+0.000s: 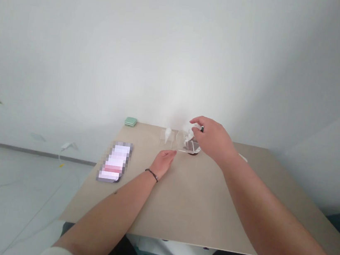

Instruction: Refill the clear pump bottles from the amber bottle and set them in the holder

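Note:
My left hand (164,162) rests on the table with its fingers drawn together, the fingertips at the near left edge of a clear plastic box (191,148). Some crumpled white material (189,136) sticks up from the box, and something dark brown shows in or under it. My right hand (214,138) hovers over the box, thumb and index finger apart. A small dark spot shows between them; I cannot make out what it is. Left of the box, a white teardrop-shaped piece (167,134) stands in a small clear holder (162,138).
A phone with a blurred screen (116,160) lies on the left of the beige table (196,214). At the back left corner sits a small green case (131,121). A white object (243,157) is partly hidden behind my right forearm. The wall (179,53) stands behind the table.

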Available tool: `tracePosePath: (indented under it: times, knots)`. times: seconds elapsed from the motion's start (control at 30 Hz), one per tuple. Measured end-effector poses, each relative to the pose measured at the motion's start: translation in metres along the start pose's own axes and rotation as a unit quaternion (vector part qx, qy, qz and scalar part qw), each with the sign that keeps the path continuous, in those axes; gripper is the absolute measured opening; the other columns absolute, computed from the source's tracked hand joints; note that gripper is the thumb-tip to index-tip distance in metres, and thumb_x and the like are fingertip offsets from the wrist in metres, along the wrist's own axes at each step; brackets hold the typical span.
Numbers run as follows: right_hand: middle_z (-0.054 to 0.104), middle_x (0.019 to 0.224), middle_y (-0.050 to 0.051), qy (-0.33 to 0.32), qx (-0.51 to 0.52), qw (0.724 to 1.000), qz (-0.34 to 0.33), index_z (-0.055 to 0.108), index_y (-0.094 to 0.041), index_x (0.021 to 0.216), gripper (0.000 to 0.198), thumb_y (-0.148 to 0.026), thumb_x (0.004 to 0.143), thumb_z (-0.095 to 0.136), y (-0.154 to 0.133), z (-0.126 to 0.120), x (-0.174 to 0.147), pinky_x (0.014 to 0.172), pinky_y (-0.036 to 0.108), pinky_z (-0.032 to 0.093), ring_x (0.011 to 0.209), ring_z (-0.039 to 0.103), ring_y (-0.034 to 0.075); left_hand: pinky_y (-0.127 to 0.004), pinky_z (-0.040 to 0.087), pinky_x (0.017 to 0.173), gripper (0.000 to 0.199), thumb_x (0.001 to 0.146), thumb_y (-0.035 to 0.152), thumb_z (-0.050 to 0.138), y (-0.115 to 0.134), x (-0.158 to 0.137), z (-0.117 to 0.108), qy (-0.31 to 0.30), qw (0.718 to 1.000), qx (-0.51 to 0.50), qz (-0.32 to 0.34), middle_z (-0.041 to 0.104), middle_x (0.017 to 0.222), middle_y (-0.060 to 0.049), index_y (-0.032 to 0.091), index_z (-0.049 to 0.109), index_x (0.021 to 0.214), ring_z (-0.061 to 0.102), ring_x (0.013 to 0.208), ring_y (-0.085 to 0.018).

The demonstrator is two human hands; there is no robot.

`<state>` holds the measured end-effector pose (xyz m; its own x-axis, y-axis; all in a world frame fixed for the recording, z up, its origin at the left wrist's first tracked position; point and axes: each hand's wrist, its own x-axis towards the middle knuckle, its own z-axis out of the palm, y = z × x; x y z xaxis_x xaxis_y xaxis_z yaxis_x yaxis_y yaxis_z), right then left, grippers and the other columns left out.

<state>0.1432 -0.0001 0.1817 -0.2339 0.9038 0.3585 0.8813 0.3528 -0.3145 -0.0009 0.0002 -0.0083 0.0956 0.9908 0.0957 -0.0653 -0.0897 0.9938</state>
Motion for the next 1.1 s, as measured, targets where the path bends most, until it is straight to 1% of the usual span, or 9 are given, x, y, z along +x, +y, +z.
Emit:
tracePosePath:
  times: [0.1, 0.17, 0.27, 0.33, 0.57, 0.73, 0.83, 0.97, 1.1]
  knots:
    - [0.073, 0.112, 0.006, -0.008, 0.036, 0.999, 0.008, 0.068, -0.024, 0.117, 0.031, -0.023, 0.09, 0.053, 0.011, 0.016, -0.026, 0.084, 0.035, 0.048, 0.092, 0.066, 0.022, -0.026, 0.037, 0.062, 0.049, 0.088, 0.067, 0.047, 0.001, -0.005, -0.002, 0.057, 0.997, 0.007, 0.055, 0.044, 0.067, 0.004, 0.02, 0.045, 0.072, 0.044, 0.062, -0.012]
    - [0.073, 0.114, 0.006, -0.006, 0.06, 0.998, 0.015, 0.068, -0.024, 0.118, 0.031, -0.023, 0.089, 0.055, 0.019, 0.029, -0.041, 0.081, 0.035, 0.048, 0.085, 0.066, 0.021, -0.031, 0.044, 0.08, 0.053, 0.082, 0.072, 0.054, 0.002, -0.01, -0.003, 0.064, 0.993, 0.013, 0.098, 0.056, 0.091, -0.002, 0.02, 0.052, 0.093, 0.055, 0.088, -0.017]
    - [0.074, 0.113, 0.006, -0.006, 0.097, 0.995, 0.02, 0.068, -0.024, 0.116, 0.031, -0.023, 0.087, 0.058, 0.03, 0.048, -0.055, 0.077, 0.035, 0.049, 0.077, 0.064, 0.02, -0.043, 0.042, 0.1, 0.082, 0.067, 0.07, 0.074, 0.0, -0.015, 0.0, 0.011, 0.985, 0.051, 0.166, 0.052, 0.127, -0.012, 0.022, 0.043, 0.125, 0.051, 0.122, -0.028]
    - [0.074, 0.109, 0.006, -0.001, 0.117, 0.993, 0.021, 0.069, -0.024, 0.115, 0.03, -0.024, 0.086, 0.059, 0.036, 0.059, -0.059, 0.074, 0.034, 0.049, 0.074, 0.064, 0.019, -0.05, 0.038, 0.106, 0.097, 0.063, 0.061, 0.083, -0.003, -0.016, 0.003, -0.023, 0.977, 0.086, 0.194, 0.045, 0.138, -0.017, 0.022, 0.032, 0.135, 0.047, 0.13, -0.033]
    - [0.073, 0.103, 0.006, 0.007, 0.184, 0.983, 0.0, 0.069, -0.024, 0.113, 0.03, -0.024, 0.084, 0.059, 0.048, 0.089, -0.066, 0.076, 0.037, 0.052, 0.077, 0.064, 0.021, -0.056, 0.036, 0.113, 0.088, 0.075, 0.03, 0.081, -0.008, -0.014, 0.009, -0.04, 0.971, 0.108, 0.209, 0.053, 0.132, -0.016, 0.025, 0.021, 0.14, 0.052, 0.13, -0.03]
    - [0.07, 0.108, 0.008, 0.08, 0.258, 0.963, -0.017, 0.062, -0.025, 0.118, 0.036, -0.035, 0.084, 0.066, 0.07, 0.113, -0.072, 0.088, 0.044, 0.051, 0.097, 0.065, 0.026, -0.057, 0.038, 0.113, 0.09, 0.074, 0.025, 0.081, -0.007, -0.011, 0.003, -0.085, 0.971, 0.115, 0.194, 0.051, 0.135, -0.016, 0.026, 0.022, 0.142, 0.051, 0.132, -0.03]
    - [0.067, 0.108, 0.008, 0.118, 0.323, 0.939, 0.01, 0.059, -0.025, 0.111, 0.035, -0.041, 0.082, 0.068, 0.084, 0.129, -0.075, 0.091, 0.046, 0.05, 0.1, 0.063, 0.026, -0.057, 0.038, 0.113, 0.09, 0.073, 0.026, 0.081, -0.007, -0.008, -0.001, -0.087, 0.968, 0.129, 0.197, 0.052, 0.135, -0.015, 0.026, 0.024, 0.142, 0.052, 0.13, -0.031]
    - [0.063, 0.104, 0.006, 0.087, 0.39, 0.916, 0.032, 0.056, -0.025, 0.097, 0.028, -0.043, 0.079, 0.068, 0.091, 0.139, -0.075, 0.092, 0.045, 0.05, 0.102, 0.061, 0.024, -0.055, 0.039, 0.112, 0.087, 0.074, 0.027, 0.08, -0.007, -0.006, -0.001, -0.08, 0.966, 0.141, 0.203, 0.051, 0.135, -0.014, 0.026, 0.026, 0.143, 0.053, 0.128, -0.03]
    - [0.06, 0.11, 0.006, 0.066, 0.396, 0.915, 0.039, 0.057, -0.025, 0.098, 0.027, -0.039, 0.078, 0.068, 0.086, 0.141, -0.074, 0.093, 0.044, 0.048, 0.109, 0.058, 0.025, -0.053, 0.039, 0.113, 0.083, 0.076, 0.025, 0.077, -0.003, -0.006, 0.0, -0.082, 0.964, 0.151, 0.203, 0.051, 0.136, -0.014, 0.025, 0.028, 0.144, 0.052, 0.13, -0.03]
